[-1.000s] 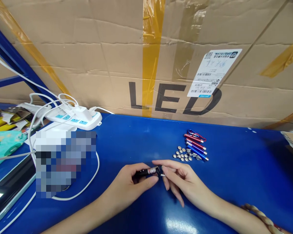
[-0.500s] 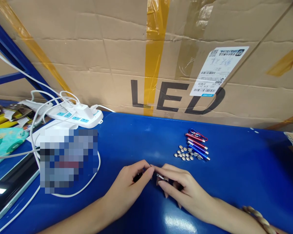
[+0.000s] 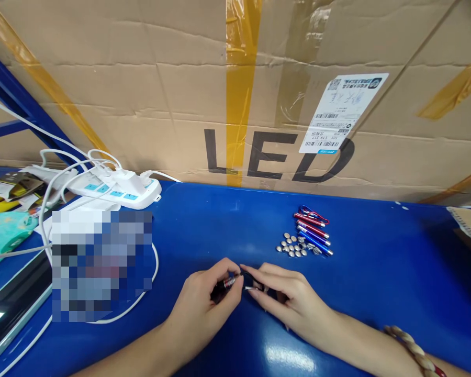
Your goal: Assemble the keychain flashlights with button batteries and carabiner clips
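- Black pointer (image 3: 223,285) lies low over the blue bench (image 3: 377,283), at the near middle, between both hands.
- Left hand (image 3: 204,309): its grip pinches the pointer's barrel.
- Right hand (image 3: 286,299): its grip pinches the small end piece (image 3: 253,286) at the pointer's 3 o'clock end.
- Button cells (image 3: 296,246) sit at 1 o'clock from the hands, with coloured pointers (image 3: 313,230) just beyond them.
- Power strip (image 3: 121,188) lies at 10 o'clock.

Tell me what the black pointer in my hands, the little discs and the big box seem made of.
The black pointer: metal or plastic, unclear; dark sheen, silvery ring. Button cells: likely bare metal, silvery and glinting. Box: brown cardboard, matte, creased, with glossy tape.
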Available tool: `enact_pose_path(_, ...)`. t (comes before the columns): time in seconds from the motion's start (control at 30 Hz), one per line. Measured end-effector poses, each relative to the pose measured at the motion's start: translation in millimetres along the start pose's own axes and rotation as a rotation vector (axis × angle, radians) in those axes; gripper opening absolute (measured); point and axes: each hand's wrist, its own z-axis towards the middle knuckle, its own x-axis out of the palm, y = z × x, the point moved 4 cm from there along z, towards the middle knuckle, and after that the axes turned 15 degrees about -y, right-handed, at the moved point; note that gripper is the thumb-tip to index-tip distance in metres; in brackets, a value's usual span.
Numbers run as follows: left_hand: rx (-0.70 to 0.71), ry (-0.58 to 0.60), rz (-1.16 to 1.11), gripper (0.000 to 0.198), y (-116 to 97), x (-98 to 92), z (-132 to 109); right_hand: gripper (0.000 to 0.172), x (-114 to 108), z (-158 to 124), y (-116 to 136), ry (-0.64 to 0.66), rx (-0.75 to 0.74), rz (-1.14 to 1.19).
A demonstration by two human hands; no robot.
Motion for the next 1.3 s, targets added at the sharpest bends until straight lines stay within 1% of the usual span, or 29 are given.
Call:
enact_pose_path(0.13, 0.028, 0.026, 0.028, 0.017, -0.6, -0.3, -1.8, 0.030, 2.0, 0.6, 1.9, 0.087, -0.071, -0.097)
enact_pose_path(0.27, 0.058, 0.045, 0.047, 0.018, -1.5, -0.9, -1.5, 0.028, 2.5, 1.3, 4.3, 0.094, -0.113, -0.125)
enact_pose_path(0.47, 0.156, 0.065, 0.062, 0.017, -2.6, 0.2, -2.4, 0.024, 2.5, -1.4, 4.4, 0.014, -0.132, -0.106)
enact_pose_path(0.63, 0.193, 0.063, 0.025, 0.017, -1.4, 2.1, -5.7, 0.021, 0.5, -1.0, 8.9, -0.078, -0.221, -0.104)
enact_pose_path(0.8, 0.177, 0.076, -0.007, 0.017, -1.0, 5.9, -7.9, 0.020, -3.0, 1.7, 14.0, -0.125, -0.272, -0.111)
enact_pose_path(0.9, 0.132, 0.082, -0.029, 0.015, -0.3, 7.4, -7.8, 0.020, -5.8, 3.5, 12.7, -0.163, -0.247, -0.082)
enact_pose_path(1.0, 0.080, 0.122, -0.041, 0.017, 0.1, 8.8, -8.0, 0.019, -9.1, 5.4, 9.4, -0.233, -0.213, -0.076)
enact_pose_path(1.07, 0.067, 0.151, -0.047, 0.018, -0.6, 9.9, -8.7, 0.020, -9.7, 5.9, 8.3, -0.256, -0.210, -0.086)
enact_pose_path(1.2, 0.111, 0.203, -0.039, 0.015, -4.1, 14.0, -12.2, 0.022, -7.8, 4.2, 7.2, -0.255, -0.217, -0.108)
enact_pose_path(1.3, 0.153, 0.238, -0.016, 0.013, -6.8, 17.5, -16.3, 0.022, -9.1, 3.7, 6.5, -0.285, -0.244, -0.155)
